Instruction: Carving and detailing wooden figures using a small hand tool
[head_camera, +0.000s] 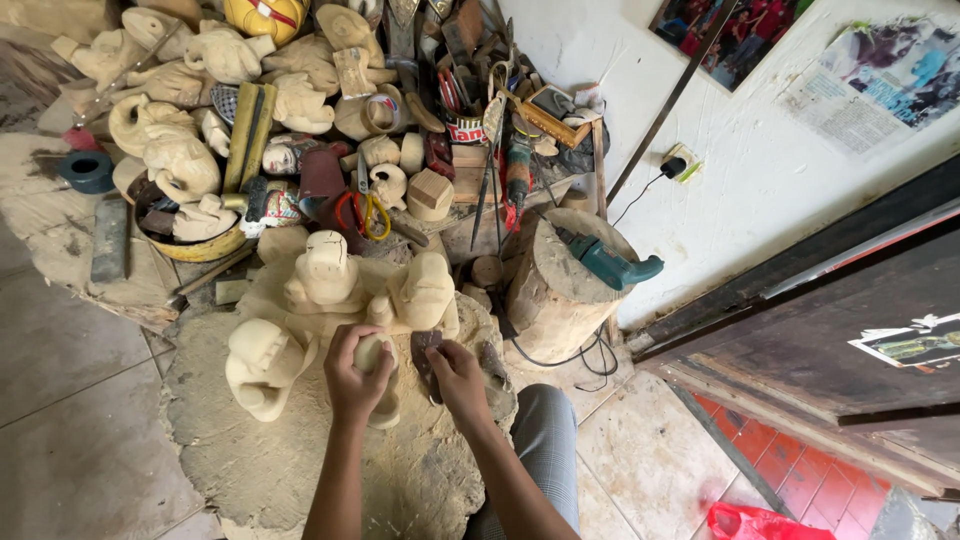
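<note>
— Two hands are at work at the bottom of the view. What does each one hold?

— The left hand (355, 372) is wrapped around a small pale wooden carving (372, 352), fingers curled over its rounded top. The right hand (458, 377) pinches a dark scrap of sandpaper (426, 352) and presses it against the side of that carving.

— Where does the carving sit?

— On a dusty slab (300, 470) low on the floor, just in front of three larger unfinished figures (325, 270) of the same pale wood. One of them lies to the left of the left hand; the other two stand right behind the hands.

— And around that?

— A tree-stump block (555, 290) stands to the right with a teal power tool (610, 263) lying on top, its cord running to a wall socket (680, 165). Behind everything is a heap of more carved figures (170, 150), red-handled scissors (362, 210), chisels and other tools. A knee in checked trousers (545, 440) shows below the right forearm.
</note>
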